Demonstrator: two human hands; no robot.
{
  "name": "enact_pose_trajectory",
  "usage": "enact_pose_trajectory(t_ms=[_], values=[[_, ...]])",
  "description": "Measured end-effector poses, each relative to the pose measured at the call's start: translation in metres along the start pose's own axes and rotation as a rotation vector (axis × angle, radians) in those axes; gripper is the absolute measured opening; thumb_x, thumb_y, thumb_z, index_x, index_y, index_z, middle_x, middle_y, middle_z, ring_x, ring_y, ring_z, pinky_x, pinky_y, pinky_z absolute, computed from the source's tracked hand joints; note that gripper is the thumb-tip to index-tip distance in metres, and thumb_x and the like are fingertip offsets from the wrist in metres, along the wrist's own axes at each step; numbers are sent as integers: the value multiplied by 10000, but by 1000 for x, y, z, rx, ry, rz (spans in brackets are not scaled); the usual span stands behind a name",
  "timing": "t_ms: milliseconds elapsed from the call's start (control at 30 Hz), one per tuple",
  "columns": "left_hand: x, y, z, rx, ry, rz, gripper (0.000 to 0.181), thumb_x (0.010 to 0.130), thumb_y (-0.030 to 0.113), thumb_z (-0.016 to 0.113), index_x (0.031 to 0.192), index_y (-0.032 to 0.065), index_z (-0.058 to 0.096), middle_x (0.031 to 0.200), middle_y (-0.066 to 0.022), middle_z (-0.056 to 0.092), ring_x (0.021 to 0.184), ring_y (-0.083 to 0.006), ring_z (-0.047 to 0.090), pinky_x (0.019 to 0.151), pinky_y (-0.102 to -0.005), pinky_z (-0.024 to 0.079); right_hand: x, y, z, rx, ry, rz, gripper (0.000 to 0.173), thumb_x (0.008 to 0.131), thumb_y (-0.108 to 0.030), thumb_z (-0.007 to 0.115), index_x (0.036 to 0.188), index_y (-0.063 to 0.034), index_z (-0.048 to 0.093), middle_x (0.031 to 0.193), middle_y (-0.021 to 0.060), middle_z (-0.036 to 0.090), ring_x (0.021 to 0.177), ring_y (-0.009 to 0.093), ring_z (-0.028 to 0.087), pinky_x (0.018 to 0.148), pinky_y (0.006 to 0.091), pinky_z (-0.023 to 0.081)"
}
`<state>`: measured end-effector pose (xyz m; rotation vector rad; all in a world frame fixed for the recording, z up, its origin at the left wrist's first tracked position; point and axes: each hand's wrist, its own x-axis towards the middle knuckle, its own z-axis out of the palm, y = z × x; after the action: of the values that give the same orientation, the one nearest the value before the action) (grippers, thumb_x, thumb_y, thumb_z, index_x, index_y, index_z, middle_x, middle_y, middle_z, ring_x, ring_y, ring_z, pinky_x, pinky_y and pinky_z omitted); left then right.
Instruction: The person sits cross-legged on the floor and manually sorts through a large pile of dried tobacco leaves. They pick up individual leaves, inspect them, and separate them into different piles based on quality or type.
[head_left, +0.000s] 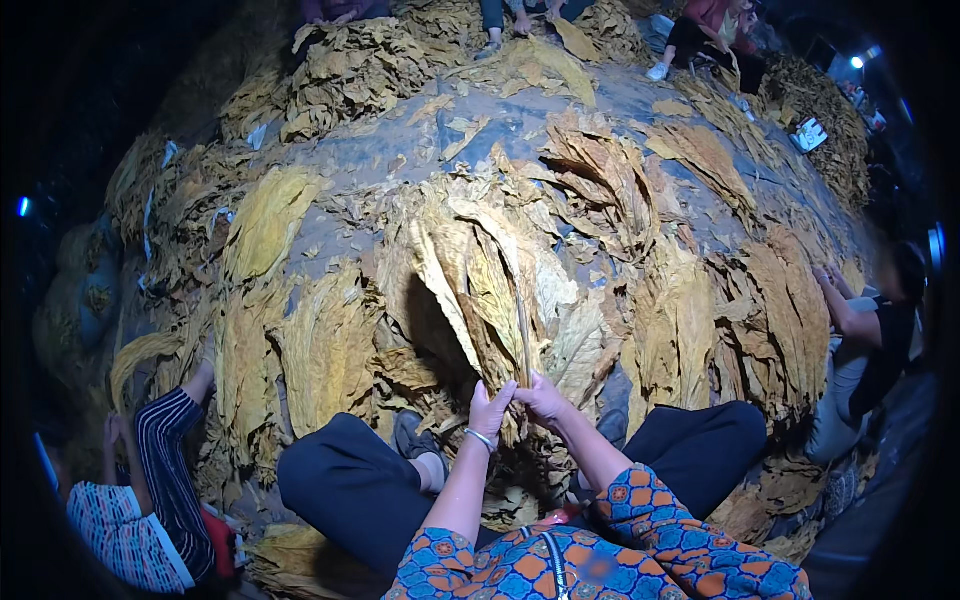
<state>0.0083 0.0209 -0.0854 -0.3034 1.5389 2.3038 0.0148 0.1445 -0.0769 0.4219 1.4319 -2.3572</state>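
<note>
Between my knees, my left hand (491, 411) and my right hand (545, 401) meet around the stem ends of a bunch of dried tobacco leaves (484, 292). The bunch fans out away from me, yellow and brown, with one dark midrib along its right side. A thin bracelet (480, 439) circles my left wrist. Beneath the bunch lie more loose leaves, partly in its dark shadow. To the left is a flattened stack of tobacco leaves (326, 349); to the right rests another long leaf stack (673, 330).
A dark ground sheet (495, 112) shows between leaf heaps. A large leaf pile (352, 75) stands at the back. Co-workers sit around: one person (135, 495) at left holding a leaf, one person (870, 345) at right, others along the far edge. A lamp (857, 62) shines at upper right.
</note>
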Motion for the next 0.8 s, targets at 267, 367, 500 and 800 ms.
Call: enact_pose_trajectory(t_ms=[267, 367, 500, 800], values=[[-27, 3, -7, -352, -109, -186, 507, 773, 329, 628, 1090, 2, 404, 1010, -69, 508, 888, -132, 505, 775, -281, 423, -36, 13, 6, 322, 35, 30, 373, 700, 22, 583, 1058, -30, 493, 947, 68, 586, 836, 171, 574, 753, 294, 465], [-25, -46, -29, -53, 133, -231, 517, 756, 344, 641, 1054, -30, 444, 966, -72, 542, 839, -131, 520, 720, -281, 429, -41, 41, -4, 334, 168, 123, 334, 664, -14, 618, 986, -12, 531, 859, 73, 599, 738, 184, 582, 685, 304, 478], [-25, -80, -44, 322, 367, -168, 554, 791, 377, 572, 1045, -106, 470, 1006, -144, 542, 928, -175, 488, 804, -309, 385, -24, 96, -59, -339, 554, 153, 400, 620, -67, 657, 976, 28, 502, 803, 94, 594, 721, 186, 565, 672, 292, 452], [-52, -31, -18, 821, 313, -22, 373, 836, 223, 444, 1148, 24, 491, 854, -207, 572, 768, -286, 537, 685, -353, 406, -37, 3, -4, -961, 548, -379, 683, 733, -229, 607, 1267, 24, 264, 1218, 209, 381, 1087, 324, 405, 951, 370, 300]])
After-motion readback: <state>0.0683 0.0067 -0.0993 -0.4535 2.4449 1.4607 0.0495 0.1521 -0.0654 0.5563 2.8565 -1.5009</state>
